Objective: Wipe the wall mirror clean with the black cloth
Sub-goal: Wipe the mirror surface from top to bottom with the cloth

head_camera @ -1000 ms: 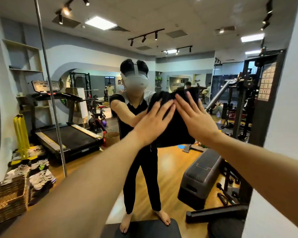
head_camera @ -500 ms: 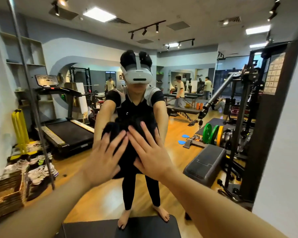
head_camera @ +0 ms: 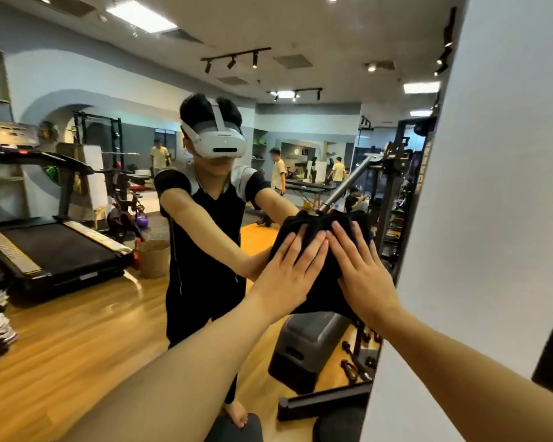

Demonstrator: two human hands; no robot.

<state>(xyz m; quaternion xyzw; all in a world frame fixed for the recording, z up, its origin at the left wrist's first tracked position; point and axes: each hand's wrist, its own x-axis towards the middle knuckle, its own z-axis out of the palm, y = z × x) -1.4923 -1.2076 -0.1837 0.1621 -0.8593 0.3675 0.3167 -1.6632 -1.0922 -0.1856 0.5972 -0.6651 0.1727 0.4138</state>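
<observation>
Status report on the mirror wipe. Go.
Left hand and right hand flat on the cloth, fingers straight. Cloth pressed to the mirror near its right edge. Nothing in the way.

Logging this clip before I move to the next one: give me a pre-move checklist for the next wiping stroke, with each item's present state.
1. Black cloth flat against the wall mirror: ok.
2. Left hand presses the cloth with straight fingers: ok.
3. Right hand presses the cloth beside the left: ok.
4. Room to stroke further right: not ok, the cloth sits near the mirror's right edge by the white wall.
5. Room to stroke left: ok, open glass lies that way.
6. Streaks or dirt left on the glass: cannot tell.
</observation>
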